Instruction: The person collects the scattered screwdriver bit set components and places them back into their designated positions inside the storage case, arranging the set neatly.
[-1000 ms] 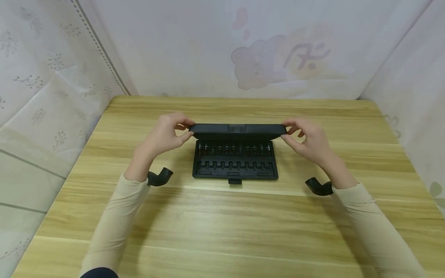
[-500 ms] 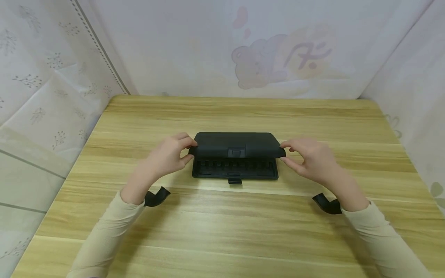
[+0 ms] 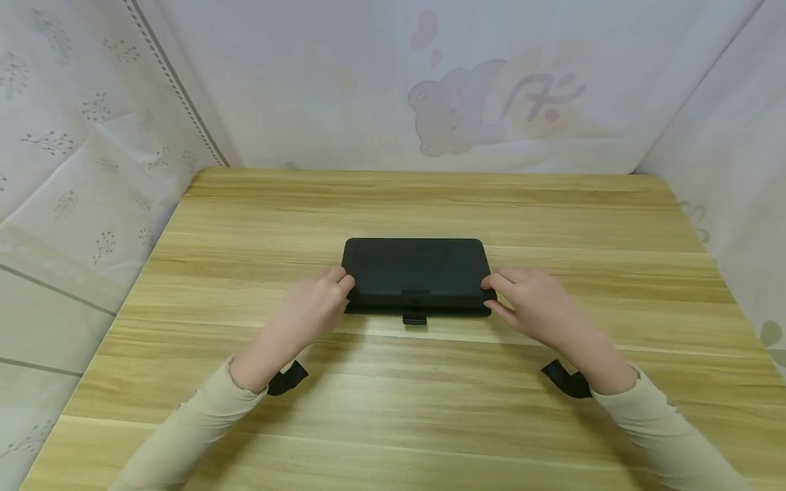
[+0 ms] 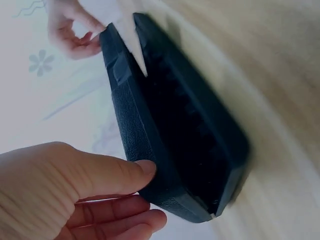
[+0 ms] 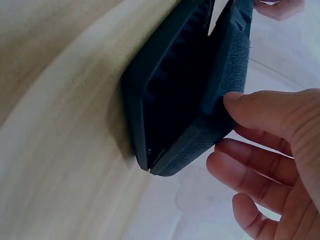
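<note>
Head view: the left hand (image 3: 316,303) and the right hand (image 3: 528,300) sit at the two short ends of a flat black plastic case (image 3: 416,273), one at each end, equally near. Each hand pinches the lid (image 4: 135,125) at its end, thumb on top and fingers curled under the lid's edge. The case lies directly ahead of the person, near the middle of the desk (image 3: 430,409), its long axis running left to right, parallel to the near edge. A small latch tab (image 3: 415,318) sticks out of the case's near side, between the hands. In both wrist views the lid is not fully down: a narrow wedge of gap shows between lid and base (image 5: 150,95), with dark moulded slots inside. Pale long sleeves cover both forearms, each with a black strap at the wrist. Light patterned sheets stand around the far and side edges of the desk.
</note>
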